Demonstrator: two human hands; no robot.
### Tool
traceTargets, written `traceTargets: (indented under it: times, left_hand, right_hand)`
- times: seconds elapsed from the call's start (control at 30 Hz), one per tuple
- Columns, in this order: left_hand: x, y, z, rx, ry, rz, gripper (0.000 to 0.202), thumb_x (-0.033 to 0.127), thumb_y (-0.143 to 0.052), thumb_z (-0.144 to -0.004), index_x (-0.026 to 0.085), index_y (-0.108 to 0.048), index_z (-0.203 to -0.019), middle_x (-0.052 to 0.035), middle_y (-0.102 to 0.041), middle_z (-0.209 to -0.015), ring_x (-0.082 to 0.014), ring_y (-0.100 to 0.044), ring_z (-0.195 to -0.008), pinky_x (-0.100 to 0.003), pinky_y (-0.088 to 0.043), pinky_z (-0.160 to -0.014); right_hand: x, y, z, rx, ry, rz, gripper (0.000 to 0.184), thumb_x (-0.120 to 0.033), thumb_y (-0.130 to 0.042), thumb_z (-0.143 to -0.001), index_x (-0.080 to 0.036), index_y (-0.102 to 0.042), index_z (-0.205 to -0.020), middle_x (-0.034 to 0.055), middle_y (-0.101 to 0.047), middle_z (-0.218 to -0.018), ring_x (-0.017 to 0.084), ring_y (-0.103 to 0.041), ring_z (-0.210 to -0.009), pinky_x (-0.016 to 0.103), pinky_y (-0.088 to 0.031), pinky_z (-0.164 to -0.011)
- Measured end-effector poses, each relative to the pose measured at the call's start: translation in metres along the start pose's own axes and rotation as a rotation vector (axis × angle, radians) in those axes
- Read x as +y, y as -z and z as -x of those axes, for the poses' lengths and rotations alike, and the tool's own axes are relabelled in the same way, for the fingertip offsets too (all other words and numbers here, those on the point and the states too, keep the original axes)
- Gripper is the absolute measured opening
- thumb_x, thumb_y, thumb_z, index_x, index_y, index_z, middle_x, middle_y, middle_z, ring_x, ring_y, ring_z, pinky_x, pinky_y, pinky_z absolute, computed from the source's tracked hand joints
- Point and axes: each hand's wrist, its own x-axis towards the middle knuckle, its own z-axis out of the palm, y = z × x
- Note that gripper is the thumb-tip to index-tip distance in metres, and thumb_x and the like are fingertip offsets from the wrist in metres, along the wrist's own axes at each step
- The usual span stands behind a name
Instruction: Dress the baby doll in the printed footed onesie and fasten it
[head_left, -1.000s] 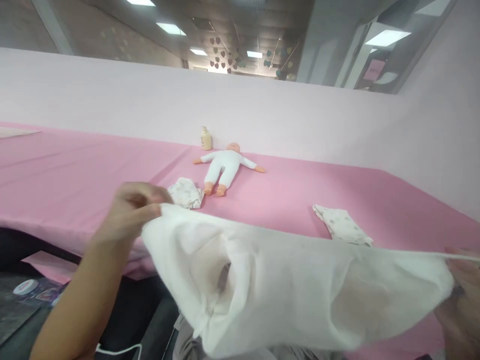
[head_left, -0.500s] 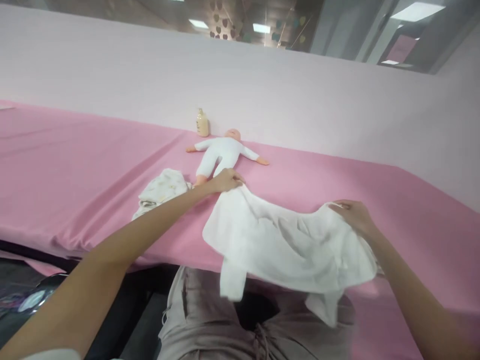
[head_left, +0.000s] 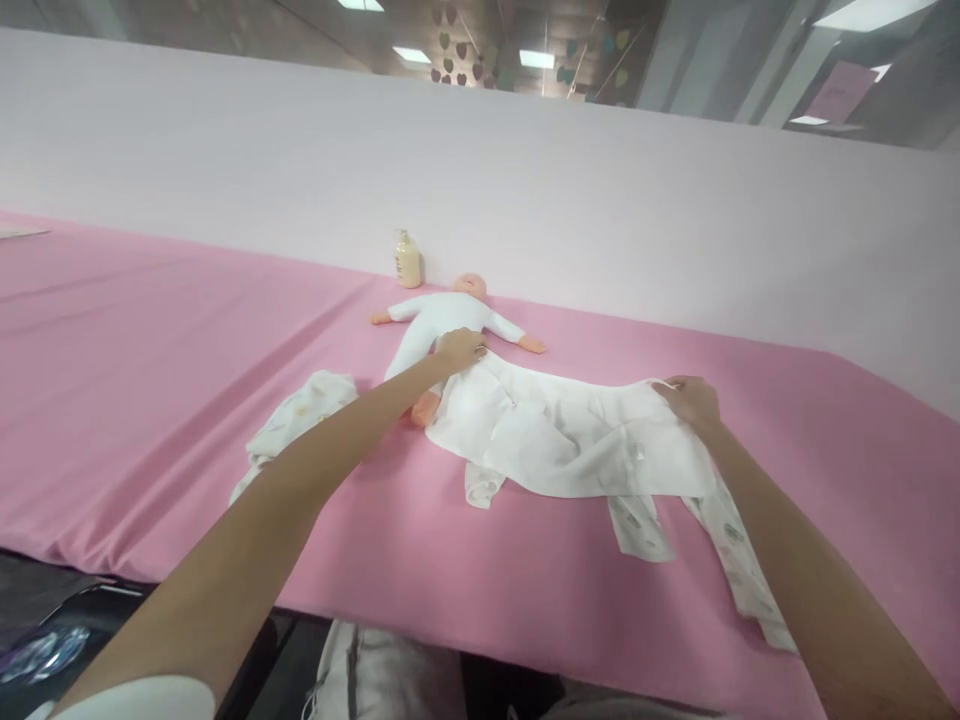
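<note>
A white baby garment [head_left: 555, 440] with sleeve-like parts is stretched between my hands over the pink-covered table. My left hand [head_left: 460, 350] is closed on its upper left corner, in front of the doll's legs. Its upper right corner is pinched by my right hand [head_left: 691, 400]. Behind my left hand a baby doll [head_left: 442, 315] in a white suit lies on its back, arms spread, one foot showing beside the cloth. Under my right forearm lies a printed white cloth piece [head_left: 739, 560], partly hidden.
A folded patterned cloth [head_left: 300, 415] lies left of my left forearm. Near the wall [head_left: 637, 230] stands a pale yellow pump bottle [head_left: 408, 262]. The pink tablecloth [head_left: 187, 350] has folds on the left and reaches the front edge near my legs.
The garment has moved forward from the table's front edge and now lies lower and flatter over the tabletop. Both hands keep their hold. The view has shifted slightly.
</note>
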Motion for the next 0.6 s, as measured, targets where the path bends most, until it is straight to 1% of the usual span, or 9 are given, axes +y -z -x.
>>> traceTargets:
  times: [0.13,0.23,0.3,0.33,0.4,0.47,0.53,0.57,0.6]
  left_hand:
    - [-0.002,-0.007,-0.029,0.022,-0.007,-0.049,0.031,0.03,-0.042,-0.086,0.024,-0.068,-0.103,-0.007,-0.067,-0.102,-0.024,-0.059,-0.094,-0.033,-0.043,-0.08]
    - [-0.003,-0.018,-0.049,0.057,-0.017,-0.076,0.029,0.026,-0.043,-0.086,0.022,-0.069,-0.097,-0.0085,-0.067,-0.1,-0.0245,-0.055,-0.102,-0.035,-0.039,-0.087]
    - [-0.004,-0.025,-0.059,0.091,-0.003,-0.096,0.027,0.021,-0.045,-0.084,0.019,-0.069,-0.095,-0.0107,-0.066,-0.102,-0.0257,-0.052,-0.107,-0.038,-0.034,-0.093]
    - [-0.006,-0.028,-0.062,0.111,0.011,-0.105,0.027,0.019,-0.045,-0.083,0.018,-0.068,-0.098,-0.0119,-0.065,-0.105,-0.0263,-0.05,-0.109,-0.039,-0.032,-0.096]
    - [-0.012,-0.031,-0.066,0.162,0.047,-0.119,0.033,0.02,-0.047,-0.082,0.015,-0.062,-0.111,-0.0144,-0.061,-0.114,-0.0281,-0.047,-0.113,-0.043,-0.028,-0.099]
    - [-0.025,-0.029,-0.067,0.23,0.141,-0.091,0.042,0.029,-0.05,-0.082,0.014,-0.054,-0.121,-0.0161,-0.056,-0.121,-0.0309,-0.043,-0.117,-0.046,-0.026,-0.101]
    - [-0.044,-0.026,-0.065,0.271,0.332,-0.001,0.056,0.045,-0.052,-0.08,0.012,-0.048,-0.125,-0.0195,-0.05,-0.127,-0.0356,-0.041,-0.119,-0.051,-0.028,-0.099]
    - [-0.056,-0.024,-0.063,0.266,0.449,0.065,0.066,0.053,-0.052,-0.078,0.01,-0.046,-0.127,-0.0224,-0.048,-0.129,-0.0383,-0.041,-0.119,-0.053,-0.03,-0.097]
    - [-0.068,-0.022,-0.061,0.235,0.532,0.141,0.075,0.06,-0.051,-0.076,0.006,-0.043,-0.128,-0.0266,-0.046,-0.129,-0.041,-0.042,-0.118,-0.053,-0.033,-0.093]
  right_hand:
    - [-0.013,-0.006,-0.028,0.027,-0.013,0.054,0.03,-0.042,-0.059,-0.075,-0.018,-0.071,-0.09,0.0088,-0.069,-0.093,0.024,-0.063,-0.082,0.03,-0.045,-0.067]
    - [-0.025,-0.013,-0.044,0.028,-0.025,0.067,0.029,-0.039,-0.055,-0.078,-0.018,-0.07,-0.093,0.0093,-0.069,-0.094,0.024,-0.063,-0.085,0.03,-0.045,-0.068]
    - [-0.033,-0.021,-0.05,0.01,-0.035,0.089,0.028,-0.035,-0.052,-0.08,-0.017,-0.069,-0.093,0.0104,-0.068,-0.092,0.024,-0.063,-0.085,0.03,-0.045,-0.069]
    - [-0.036,-0.026,-0.051,-0.002,-0.042,0.101,0.027,-0.031,-0.051,-0.081,-0.016,-0.068,-0.094,0.0112,-0.068,-0.091,0.024,-0.063,-0.085,0.031,-0.046,-0.07]
    - [-0.043,-0.04,-0.05,-0.014,-0.043,0.119,0.027,-0.023,-0.047,-0.081,-0.014,-0.067,-0.097,0.0143,-0.066,-0.095,0.026,-0.062,-0.089,0.034,-0.045,-0.074]
    - [-0.053,-0.055,-0.045,-0.005,0.001,0.131,0.031,-0.016,-0.045,-0.081,-0.012,-0.063,-0.106,0.0176,-0.062,-0.107,0.028,-0.058,-0.099,0.039,-0.043,-0.083]
    - [-0.072,-0.07,-0.037,0.002,0.115,0.094,0.035,-0.013,-0.045,-0.08,-0.012,-0.059,-0.112,0.0185,-0.056,-0.118,0.028,-0.053,-0.109,0.042,-0.037,-0.094]
    - [-0.085,-0.078,-0.032,-0.011,0.185,0.005,0.035,-0.012,-0.045,-0.079,-0.011,-0.059,-0.112,0.0184,-0.055,-0.12,0.028,-0.05,-0.113,0.043,-0.033,-0.099]
    - [-0.102,-0.085,-0.027,-0.038,0.255,-0.125,0.034,-0.01,-0.046,-0.078,-0.011,-0.059,-0.109,0.0182,-0.055,-0.119,0.028,-0.049,-0.114,0.044,-0.03,-0.102]
